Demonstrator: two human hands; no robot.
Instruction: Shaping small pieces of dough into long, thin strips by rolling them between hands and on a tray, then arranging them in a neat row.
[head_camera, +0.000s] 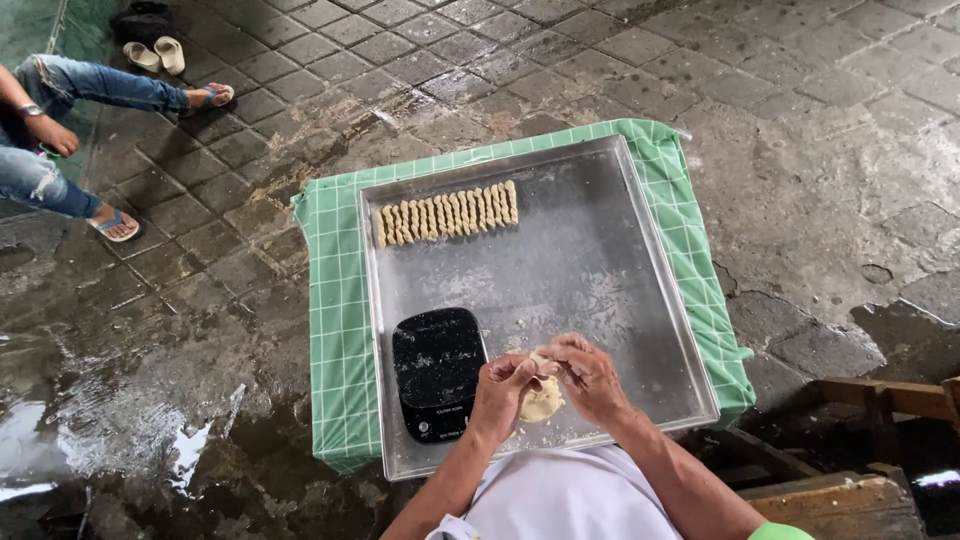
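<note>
Both hands are closed on one lump of pale dough (541, 398): the left hand (507, 388) pinches its upper edge with fingertips together, and the right hand (590, 378) curls over it from the other side. The fingers hide most of the lump; only its lower part shows. The dough sits over the near edge of a metal tray (600, 260), just right of a black digital scale (436, 370). A row of twisted dough pieces (447, 213) lies along the far left of the tray. The tray rests on a green checked cloth (335, 300). At upper left, another person's legs (70, 130) are cut off by the frame.
</note>
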